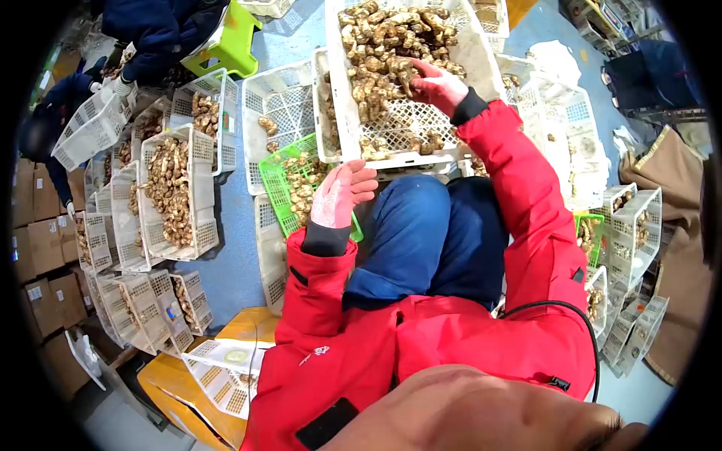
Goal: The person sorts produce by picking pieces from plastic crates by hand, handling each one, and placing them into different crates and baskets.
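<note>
A large white plastic crate (489,64) in front of my knees holds a heap of brown-and-white mushrooms (376,45), thickest toward its far side. My right hand (440,86) is over the crate, its fingers closed around a mushroom (404,74) at the edge of the heap. My left hand (342,194) is held palm up near the crate's front left corner, fingers stretched out and nothing in it. Just beyond its fingers on the left stands a green basket (274,184) with smaller mushrooms inside.
White crates of mushrooms stand on the left (203,218) and the right (632,255). A green stool (229,45) is at the upper left, near people in dark clothing (154,37). Cardboard boxes (49,248) are stacked at far left. A yellow wooden surface (173,387) lies at lower left.
</note>
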Motion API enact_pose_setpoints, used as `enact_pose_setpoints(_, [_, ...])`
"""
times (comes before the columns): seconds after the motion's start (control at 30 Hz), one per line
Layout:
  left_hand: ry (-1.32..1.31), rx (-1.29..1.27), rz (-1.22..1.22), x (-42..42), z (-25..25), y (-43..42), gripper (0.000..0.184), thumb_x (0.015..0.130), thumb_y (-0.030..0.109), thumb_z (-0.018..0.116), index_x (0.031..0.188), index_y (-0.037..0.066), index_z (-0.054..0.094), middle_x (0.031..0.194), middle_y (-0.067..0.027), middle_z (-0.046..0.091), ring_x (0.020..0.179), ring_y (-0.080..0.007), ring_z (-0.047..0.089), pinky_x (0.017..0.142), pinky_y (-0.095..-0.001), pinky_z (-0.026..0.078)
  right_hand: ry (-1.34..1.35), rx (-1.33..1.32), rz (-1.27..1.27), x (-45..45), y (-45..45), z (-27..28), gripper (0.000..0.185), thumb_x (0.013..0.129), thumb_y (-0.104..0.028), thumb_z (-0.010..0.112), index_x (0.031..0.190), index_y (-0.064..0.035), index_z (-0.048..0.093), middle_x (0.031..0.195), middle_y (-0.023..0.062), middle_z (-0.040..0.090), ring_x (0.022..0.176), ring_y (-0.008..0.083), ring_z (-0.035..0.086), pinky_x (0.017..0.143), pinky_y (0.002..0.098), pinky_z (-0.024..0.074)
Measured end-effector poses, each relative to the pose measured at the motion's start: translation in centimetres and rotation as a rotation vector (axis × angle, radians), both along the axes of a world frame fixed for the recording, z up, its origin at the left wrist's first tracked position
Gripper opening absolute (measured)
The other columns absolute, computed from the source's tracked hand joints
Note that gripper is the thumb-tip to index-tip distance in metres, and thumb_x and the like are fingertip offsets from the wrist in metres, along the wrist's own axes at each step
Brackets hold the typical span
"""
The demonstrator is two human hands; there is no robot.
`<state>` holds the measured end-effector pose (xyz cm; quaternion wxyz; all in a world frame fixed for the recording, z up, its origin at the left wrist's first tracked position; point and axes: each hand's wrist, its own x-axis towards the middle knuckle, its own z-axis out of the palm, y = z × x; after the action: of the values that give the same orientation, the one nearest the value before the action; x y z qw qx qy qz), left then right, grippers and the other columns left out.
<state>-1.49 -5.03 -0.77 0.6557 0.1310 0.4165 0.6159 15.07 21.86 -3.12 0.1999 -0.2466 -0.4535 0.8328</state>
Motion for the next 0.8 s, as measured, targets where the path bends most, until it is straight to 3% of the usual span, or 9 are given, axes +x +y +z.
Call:
enact_pose_setpoints(0.03, [-0.023,0.011,-0.017,0.2,-0.2,0.0,0.044,0.089,0.028,0.048,0.117,-0.003,0.040,0.101,-0.0162,0.056,0.084,-0.0224,0.058,0.072,-0.0316,0.049,0.105,-0.072,-0.026,0.0,-3.0,4.1,0.063,0.080,-0.017,0.059,0.134,-0.0129,0.028,0.095,0.0002,0.055,0.093,0.0131,0.054,0.088,0.0345,0.0413])
enact_pose_setpoints(0.17, [-0.013,0.023,-0.090,1.7,0.7,-0.1,0.044,0.087,0.029,0.050,0.116,-0.003,0.041,0.101,-0.0157,0.057,0.085,-0.0223,0.058,0.073,-0.0312,0.049,0.292,0.000,0.061,-0.2,-6.6,5.2,0.064,0.081,-0.014,0.059,0.134,-0.0091,0.025,0.117,0.0081,0.050,0.108,0.0196,0.050,0.093,0.0345,0.0393])
enact_pose_setpoints(0.3, [0.050,0.054,-0.068,2.2,1.8,-0.9,0.049,0.088,0.034,0.049,0.117,-0.004,0.040,0.103,-0.0148,0.056,0.085,-0.0206,0.058,0.074,-0.0300,0.048,0.283,0.060,0.012,-0.8,-9.2,7.3,0.067,0.075,-0.017,0.066,0.130,-0.0010,0.031,0.107,0.0091,0.055,0.091,0.0186,0.056,0.079,0.0293,0.0431])
enact_pose_setpoints(0.67, [0.140,0.036,-0.043,2.3,2.3,-0.5,0.047,0.088,0.032,0.048,0.121,-0.001,0.039,0.107,-0.0144,0.054,0.088,-0.0185,0.056,0.076,-0.0308,0.046,0.217,0.053,-0.010,-0.6,-11.2,8.3,0.061,0.076,-0.013,0.060,0.129,-0.0017,0.032,0.107,0.0105,0.054,0.094,0.0177,0.054,0.083,0.0301,0.0435])
enact_pose_setpoints(0.77, [0.183,0.136,0.213,3.5,2.0,-0.1,0.047,0.087,0.025,0.052,0.122,-0.002,0.036,0.100,-0.0100,0.053,0.083,-0.0136,0.054,0.070,-0.0221,0.045,0.062,0.205,-0.016,-1.4,-13.3,6.4,0.058,0.079,-0.009,0.058,0.130,-0.0023,0.033,0.112,0.0071,0.053,0.097,0.0131,0.053,0.083,0.0246,0.0423])
enact_pose_setpoints(0.8, [0.248,0.270,0.145,3.1,2.0,0.2,0.044,0.087,0.022,0.051,0.123,0.001,0.037,0.098,-0.0091,0.054,0.086,-0.0150,0.054,0.073,-0.0239,0.045,-0.024,0.238,0.046,-1.8,-14.1,6.2,0.056,0.079,-0.009,0.056,0.130,-0.0022,0.033,0.109,0.0066,0.054,0.096,0.0127,0.053,0.082,0.0240,0.0424])
